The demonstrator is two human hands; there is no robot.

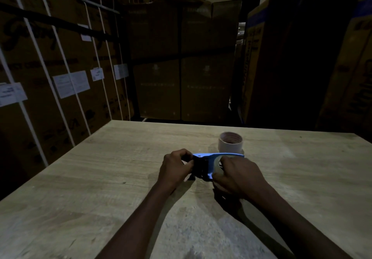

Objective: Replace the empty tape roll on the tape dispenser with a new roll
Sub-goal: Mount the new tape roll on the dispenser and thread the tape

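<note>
A blue tape dispenser (209, 159) lies on the wooden table (100, 178), held between both hands. My left hand (176, 168) pinches its dark front end, near the cutter. My right hand (237, 176) is closed over a clear tape roll (218, 163) seated in the dispenser's rear part; most of the roll is hidden under my fingers. Just behind the dispenser an empty pale cardboard core (230, 143) stands upright on the table, apart from both hands.
The scene is dim. Tall stacked cardboard cartons (60, 67) with white straps and paper labels line the left side, and more cartons (185, 57) stand beyond the table's far edge and to the right (302, 57).
</note>
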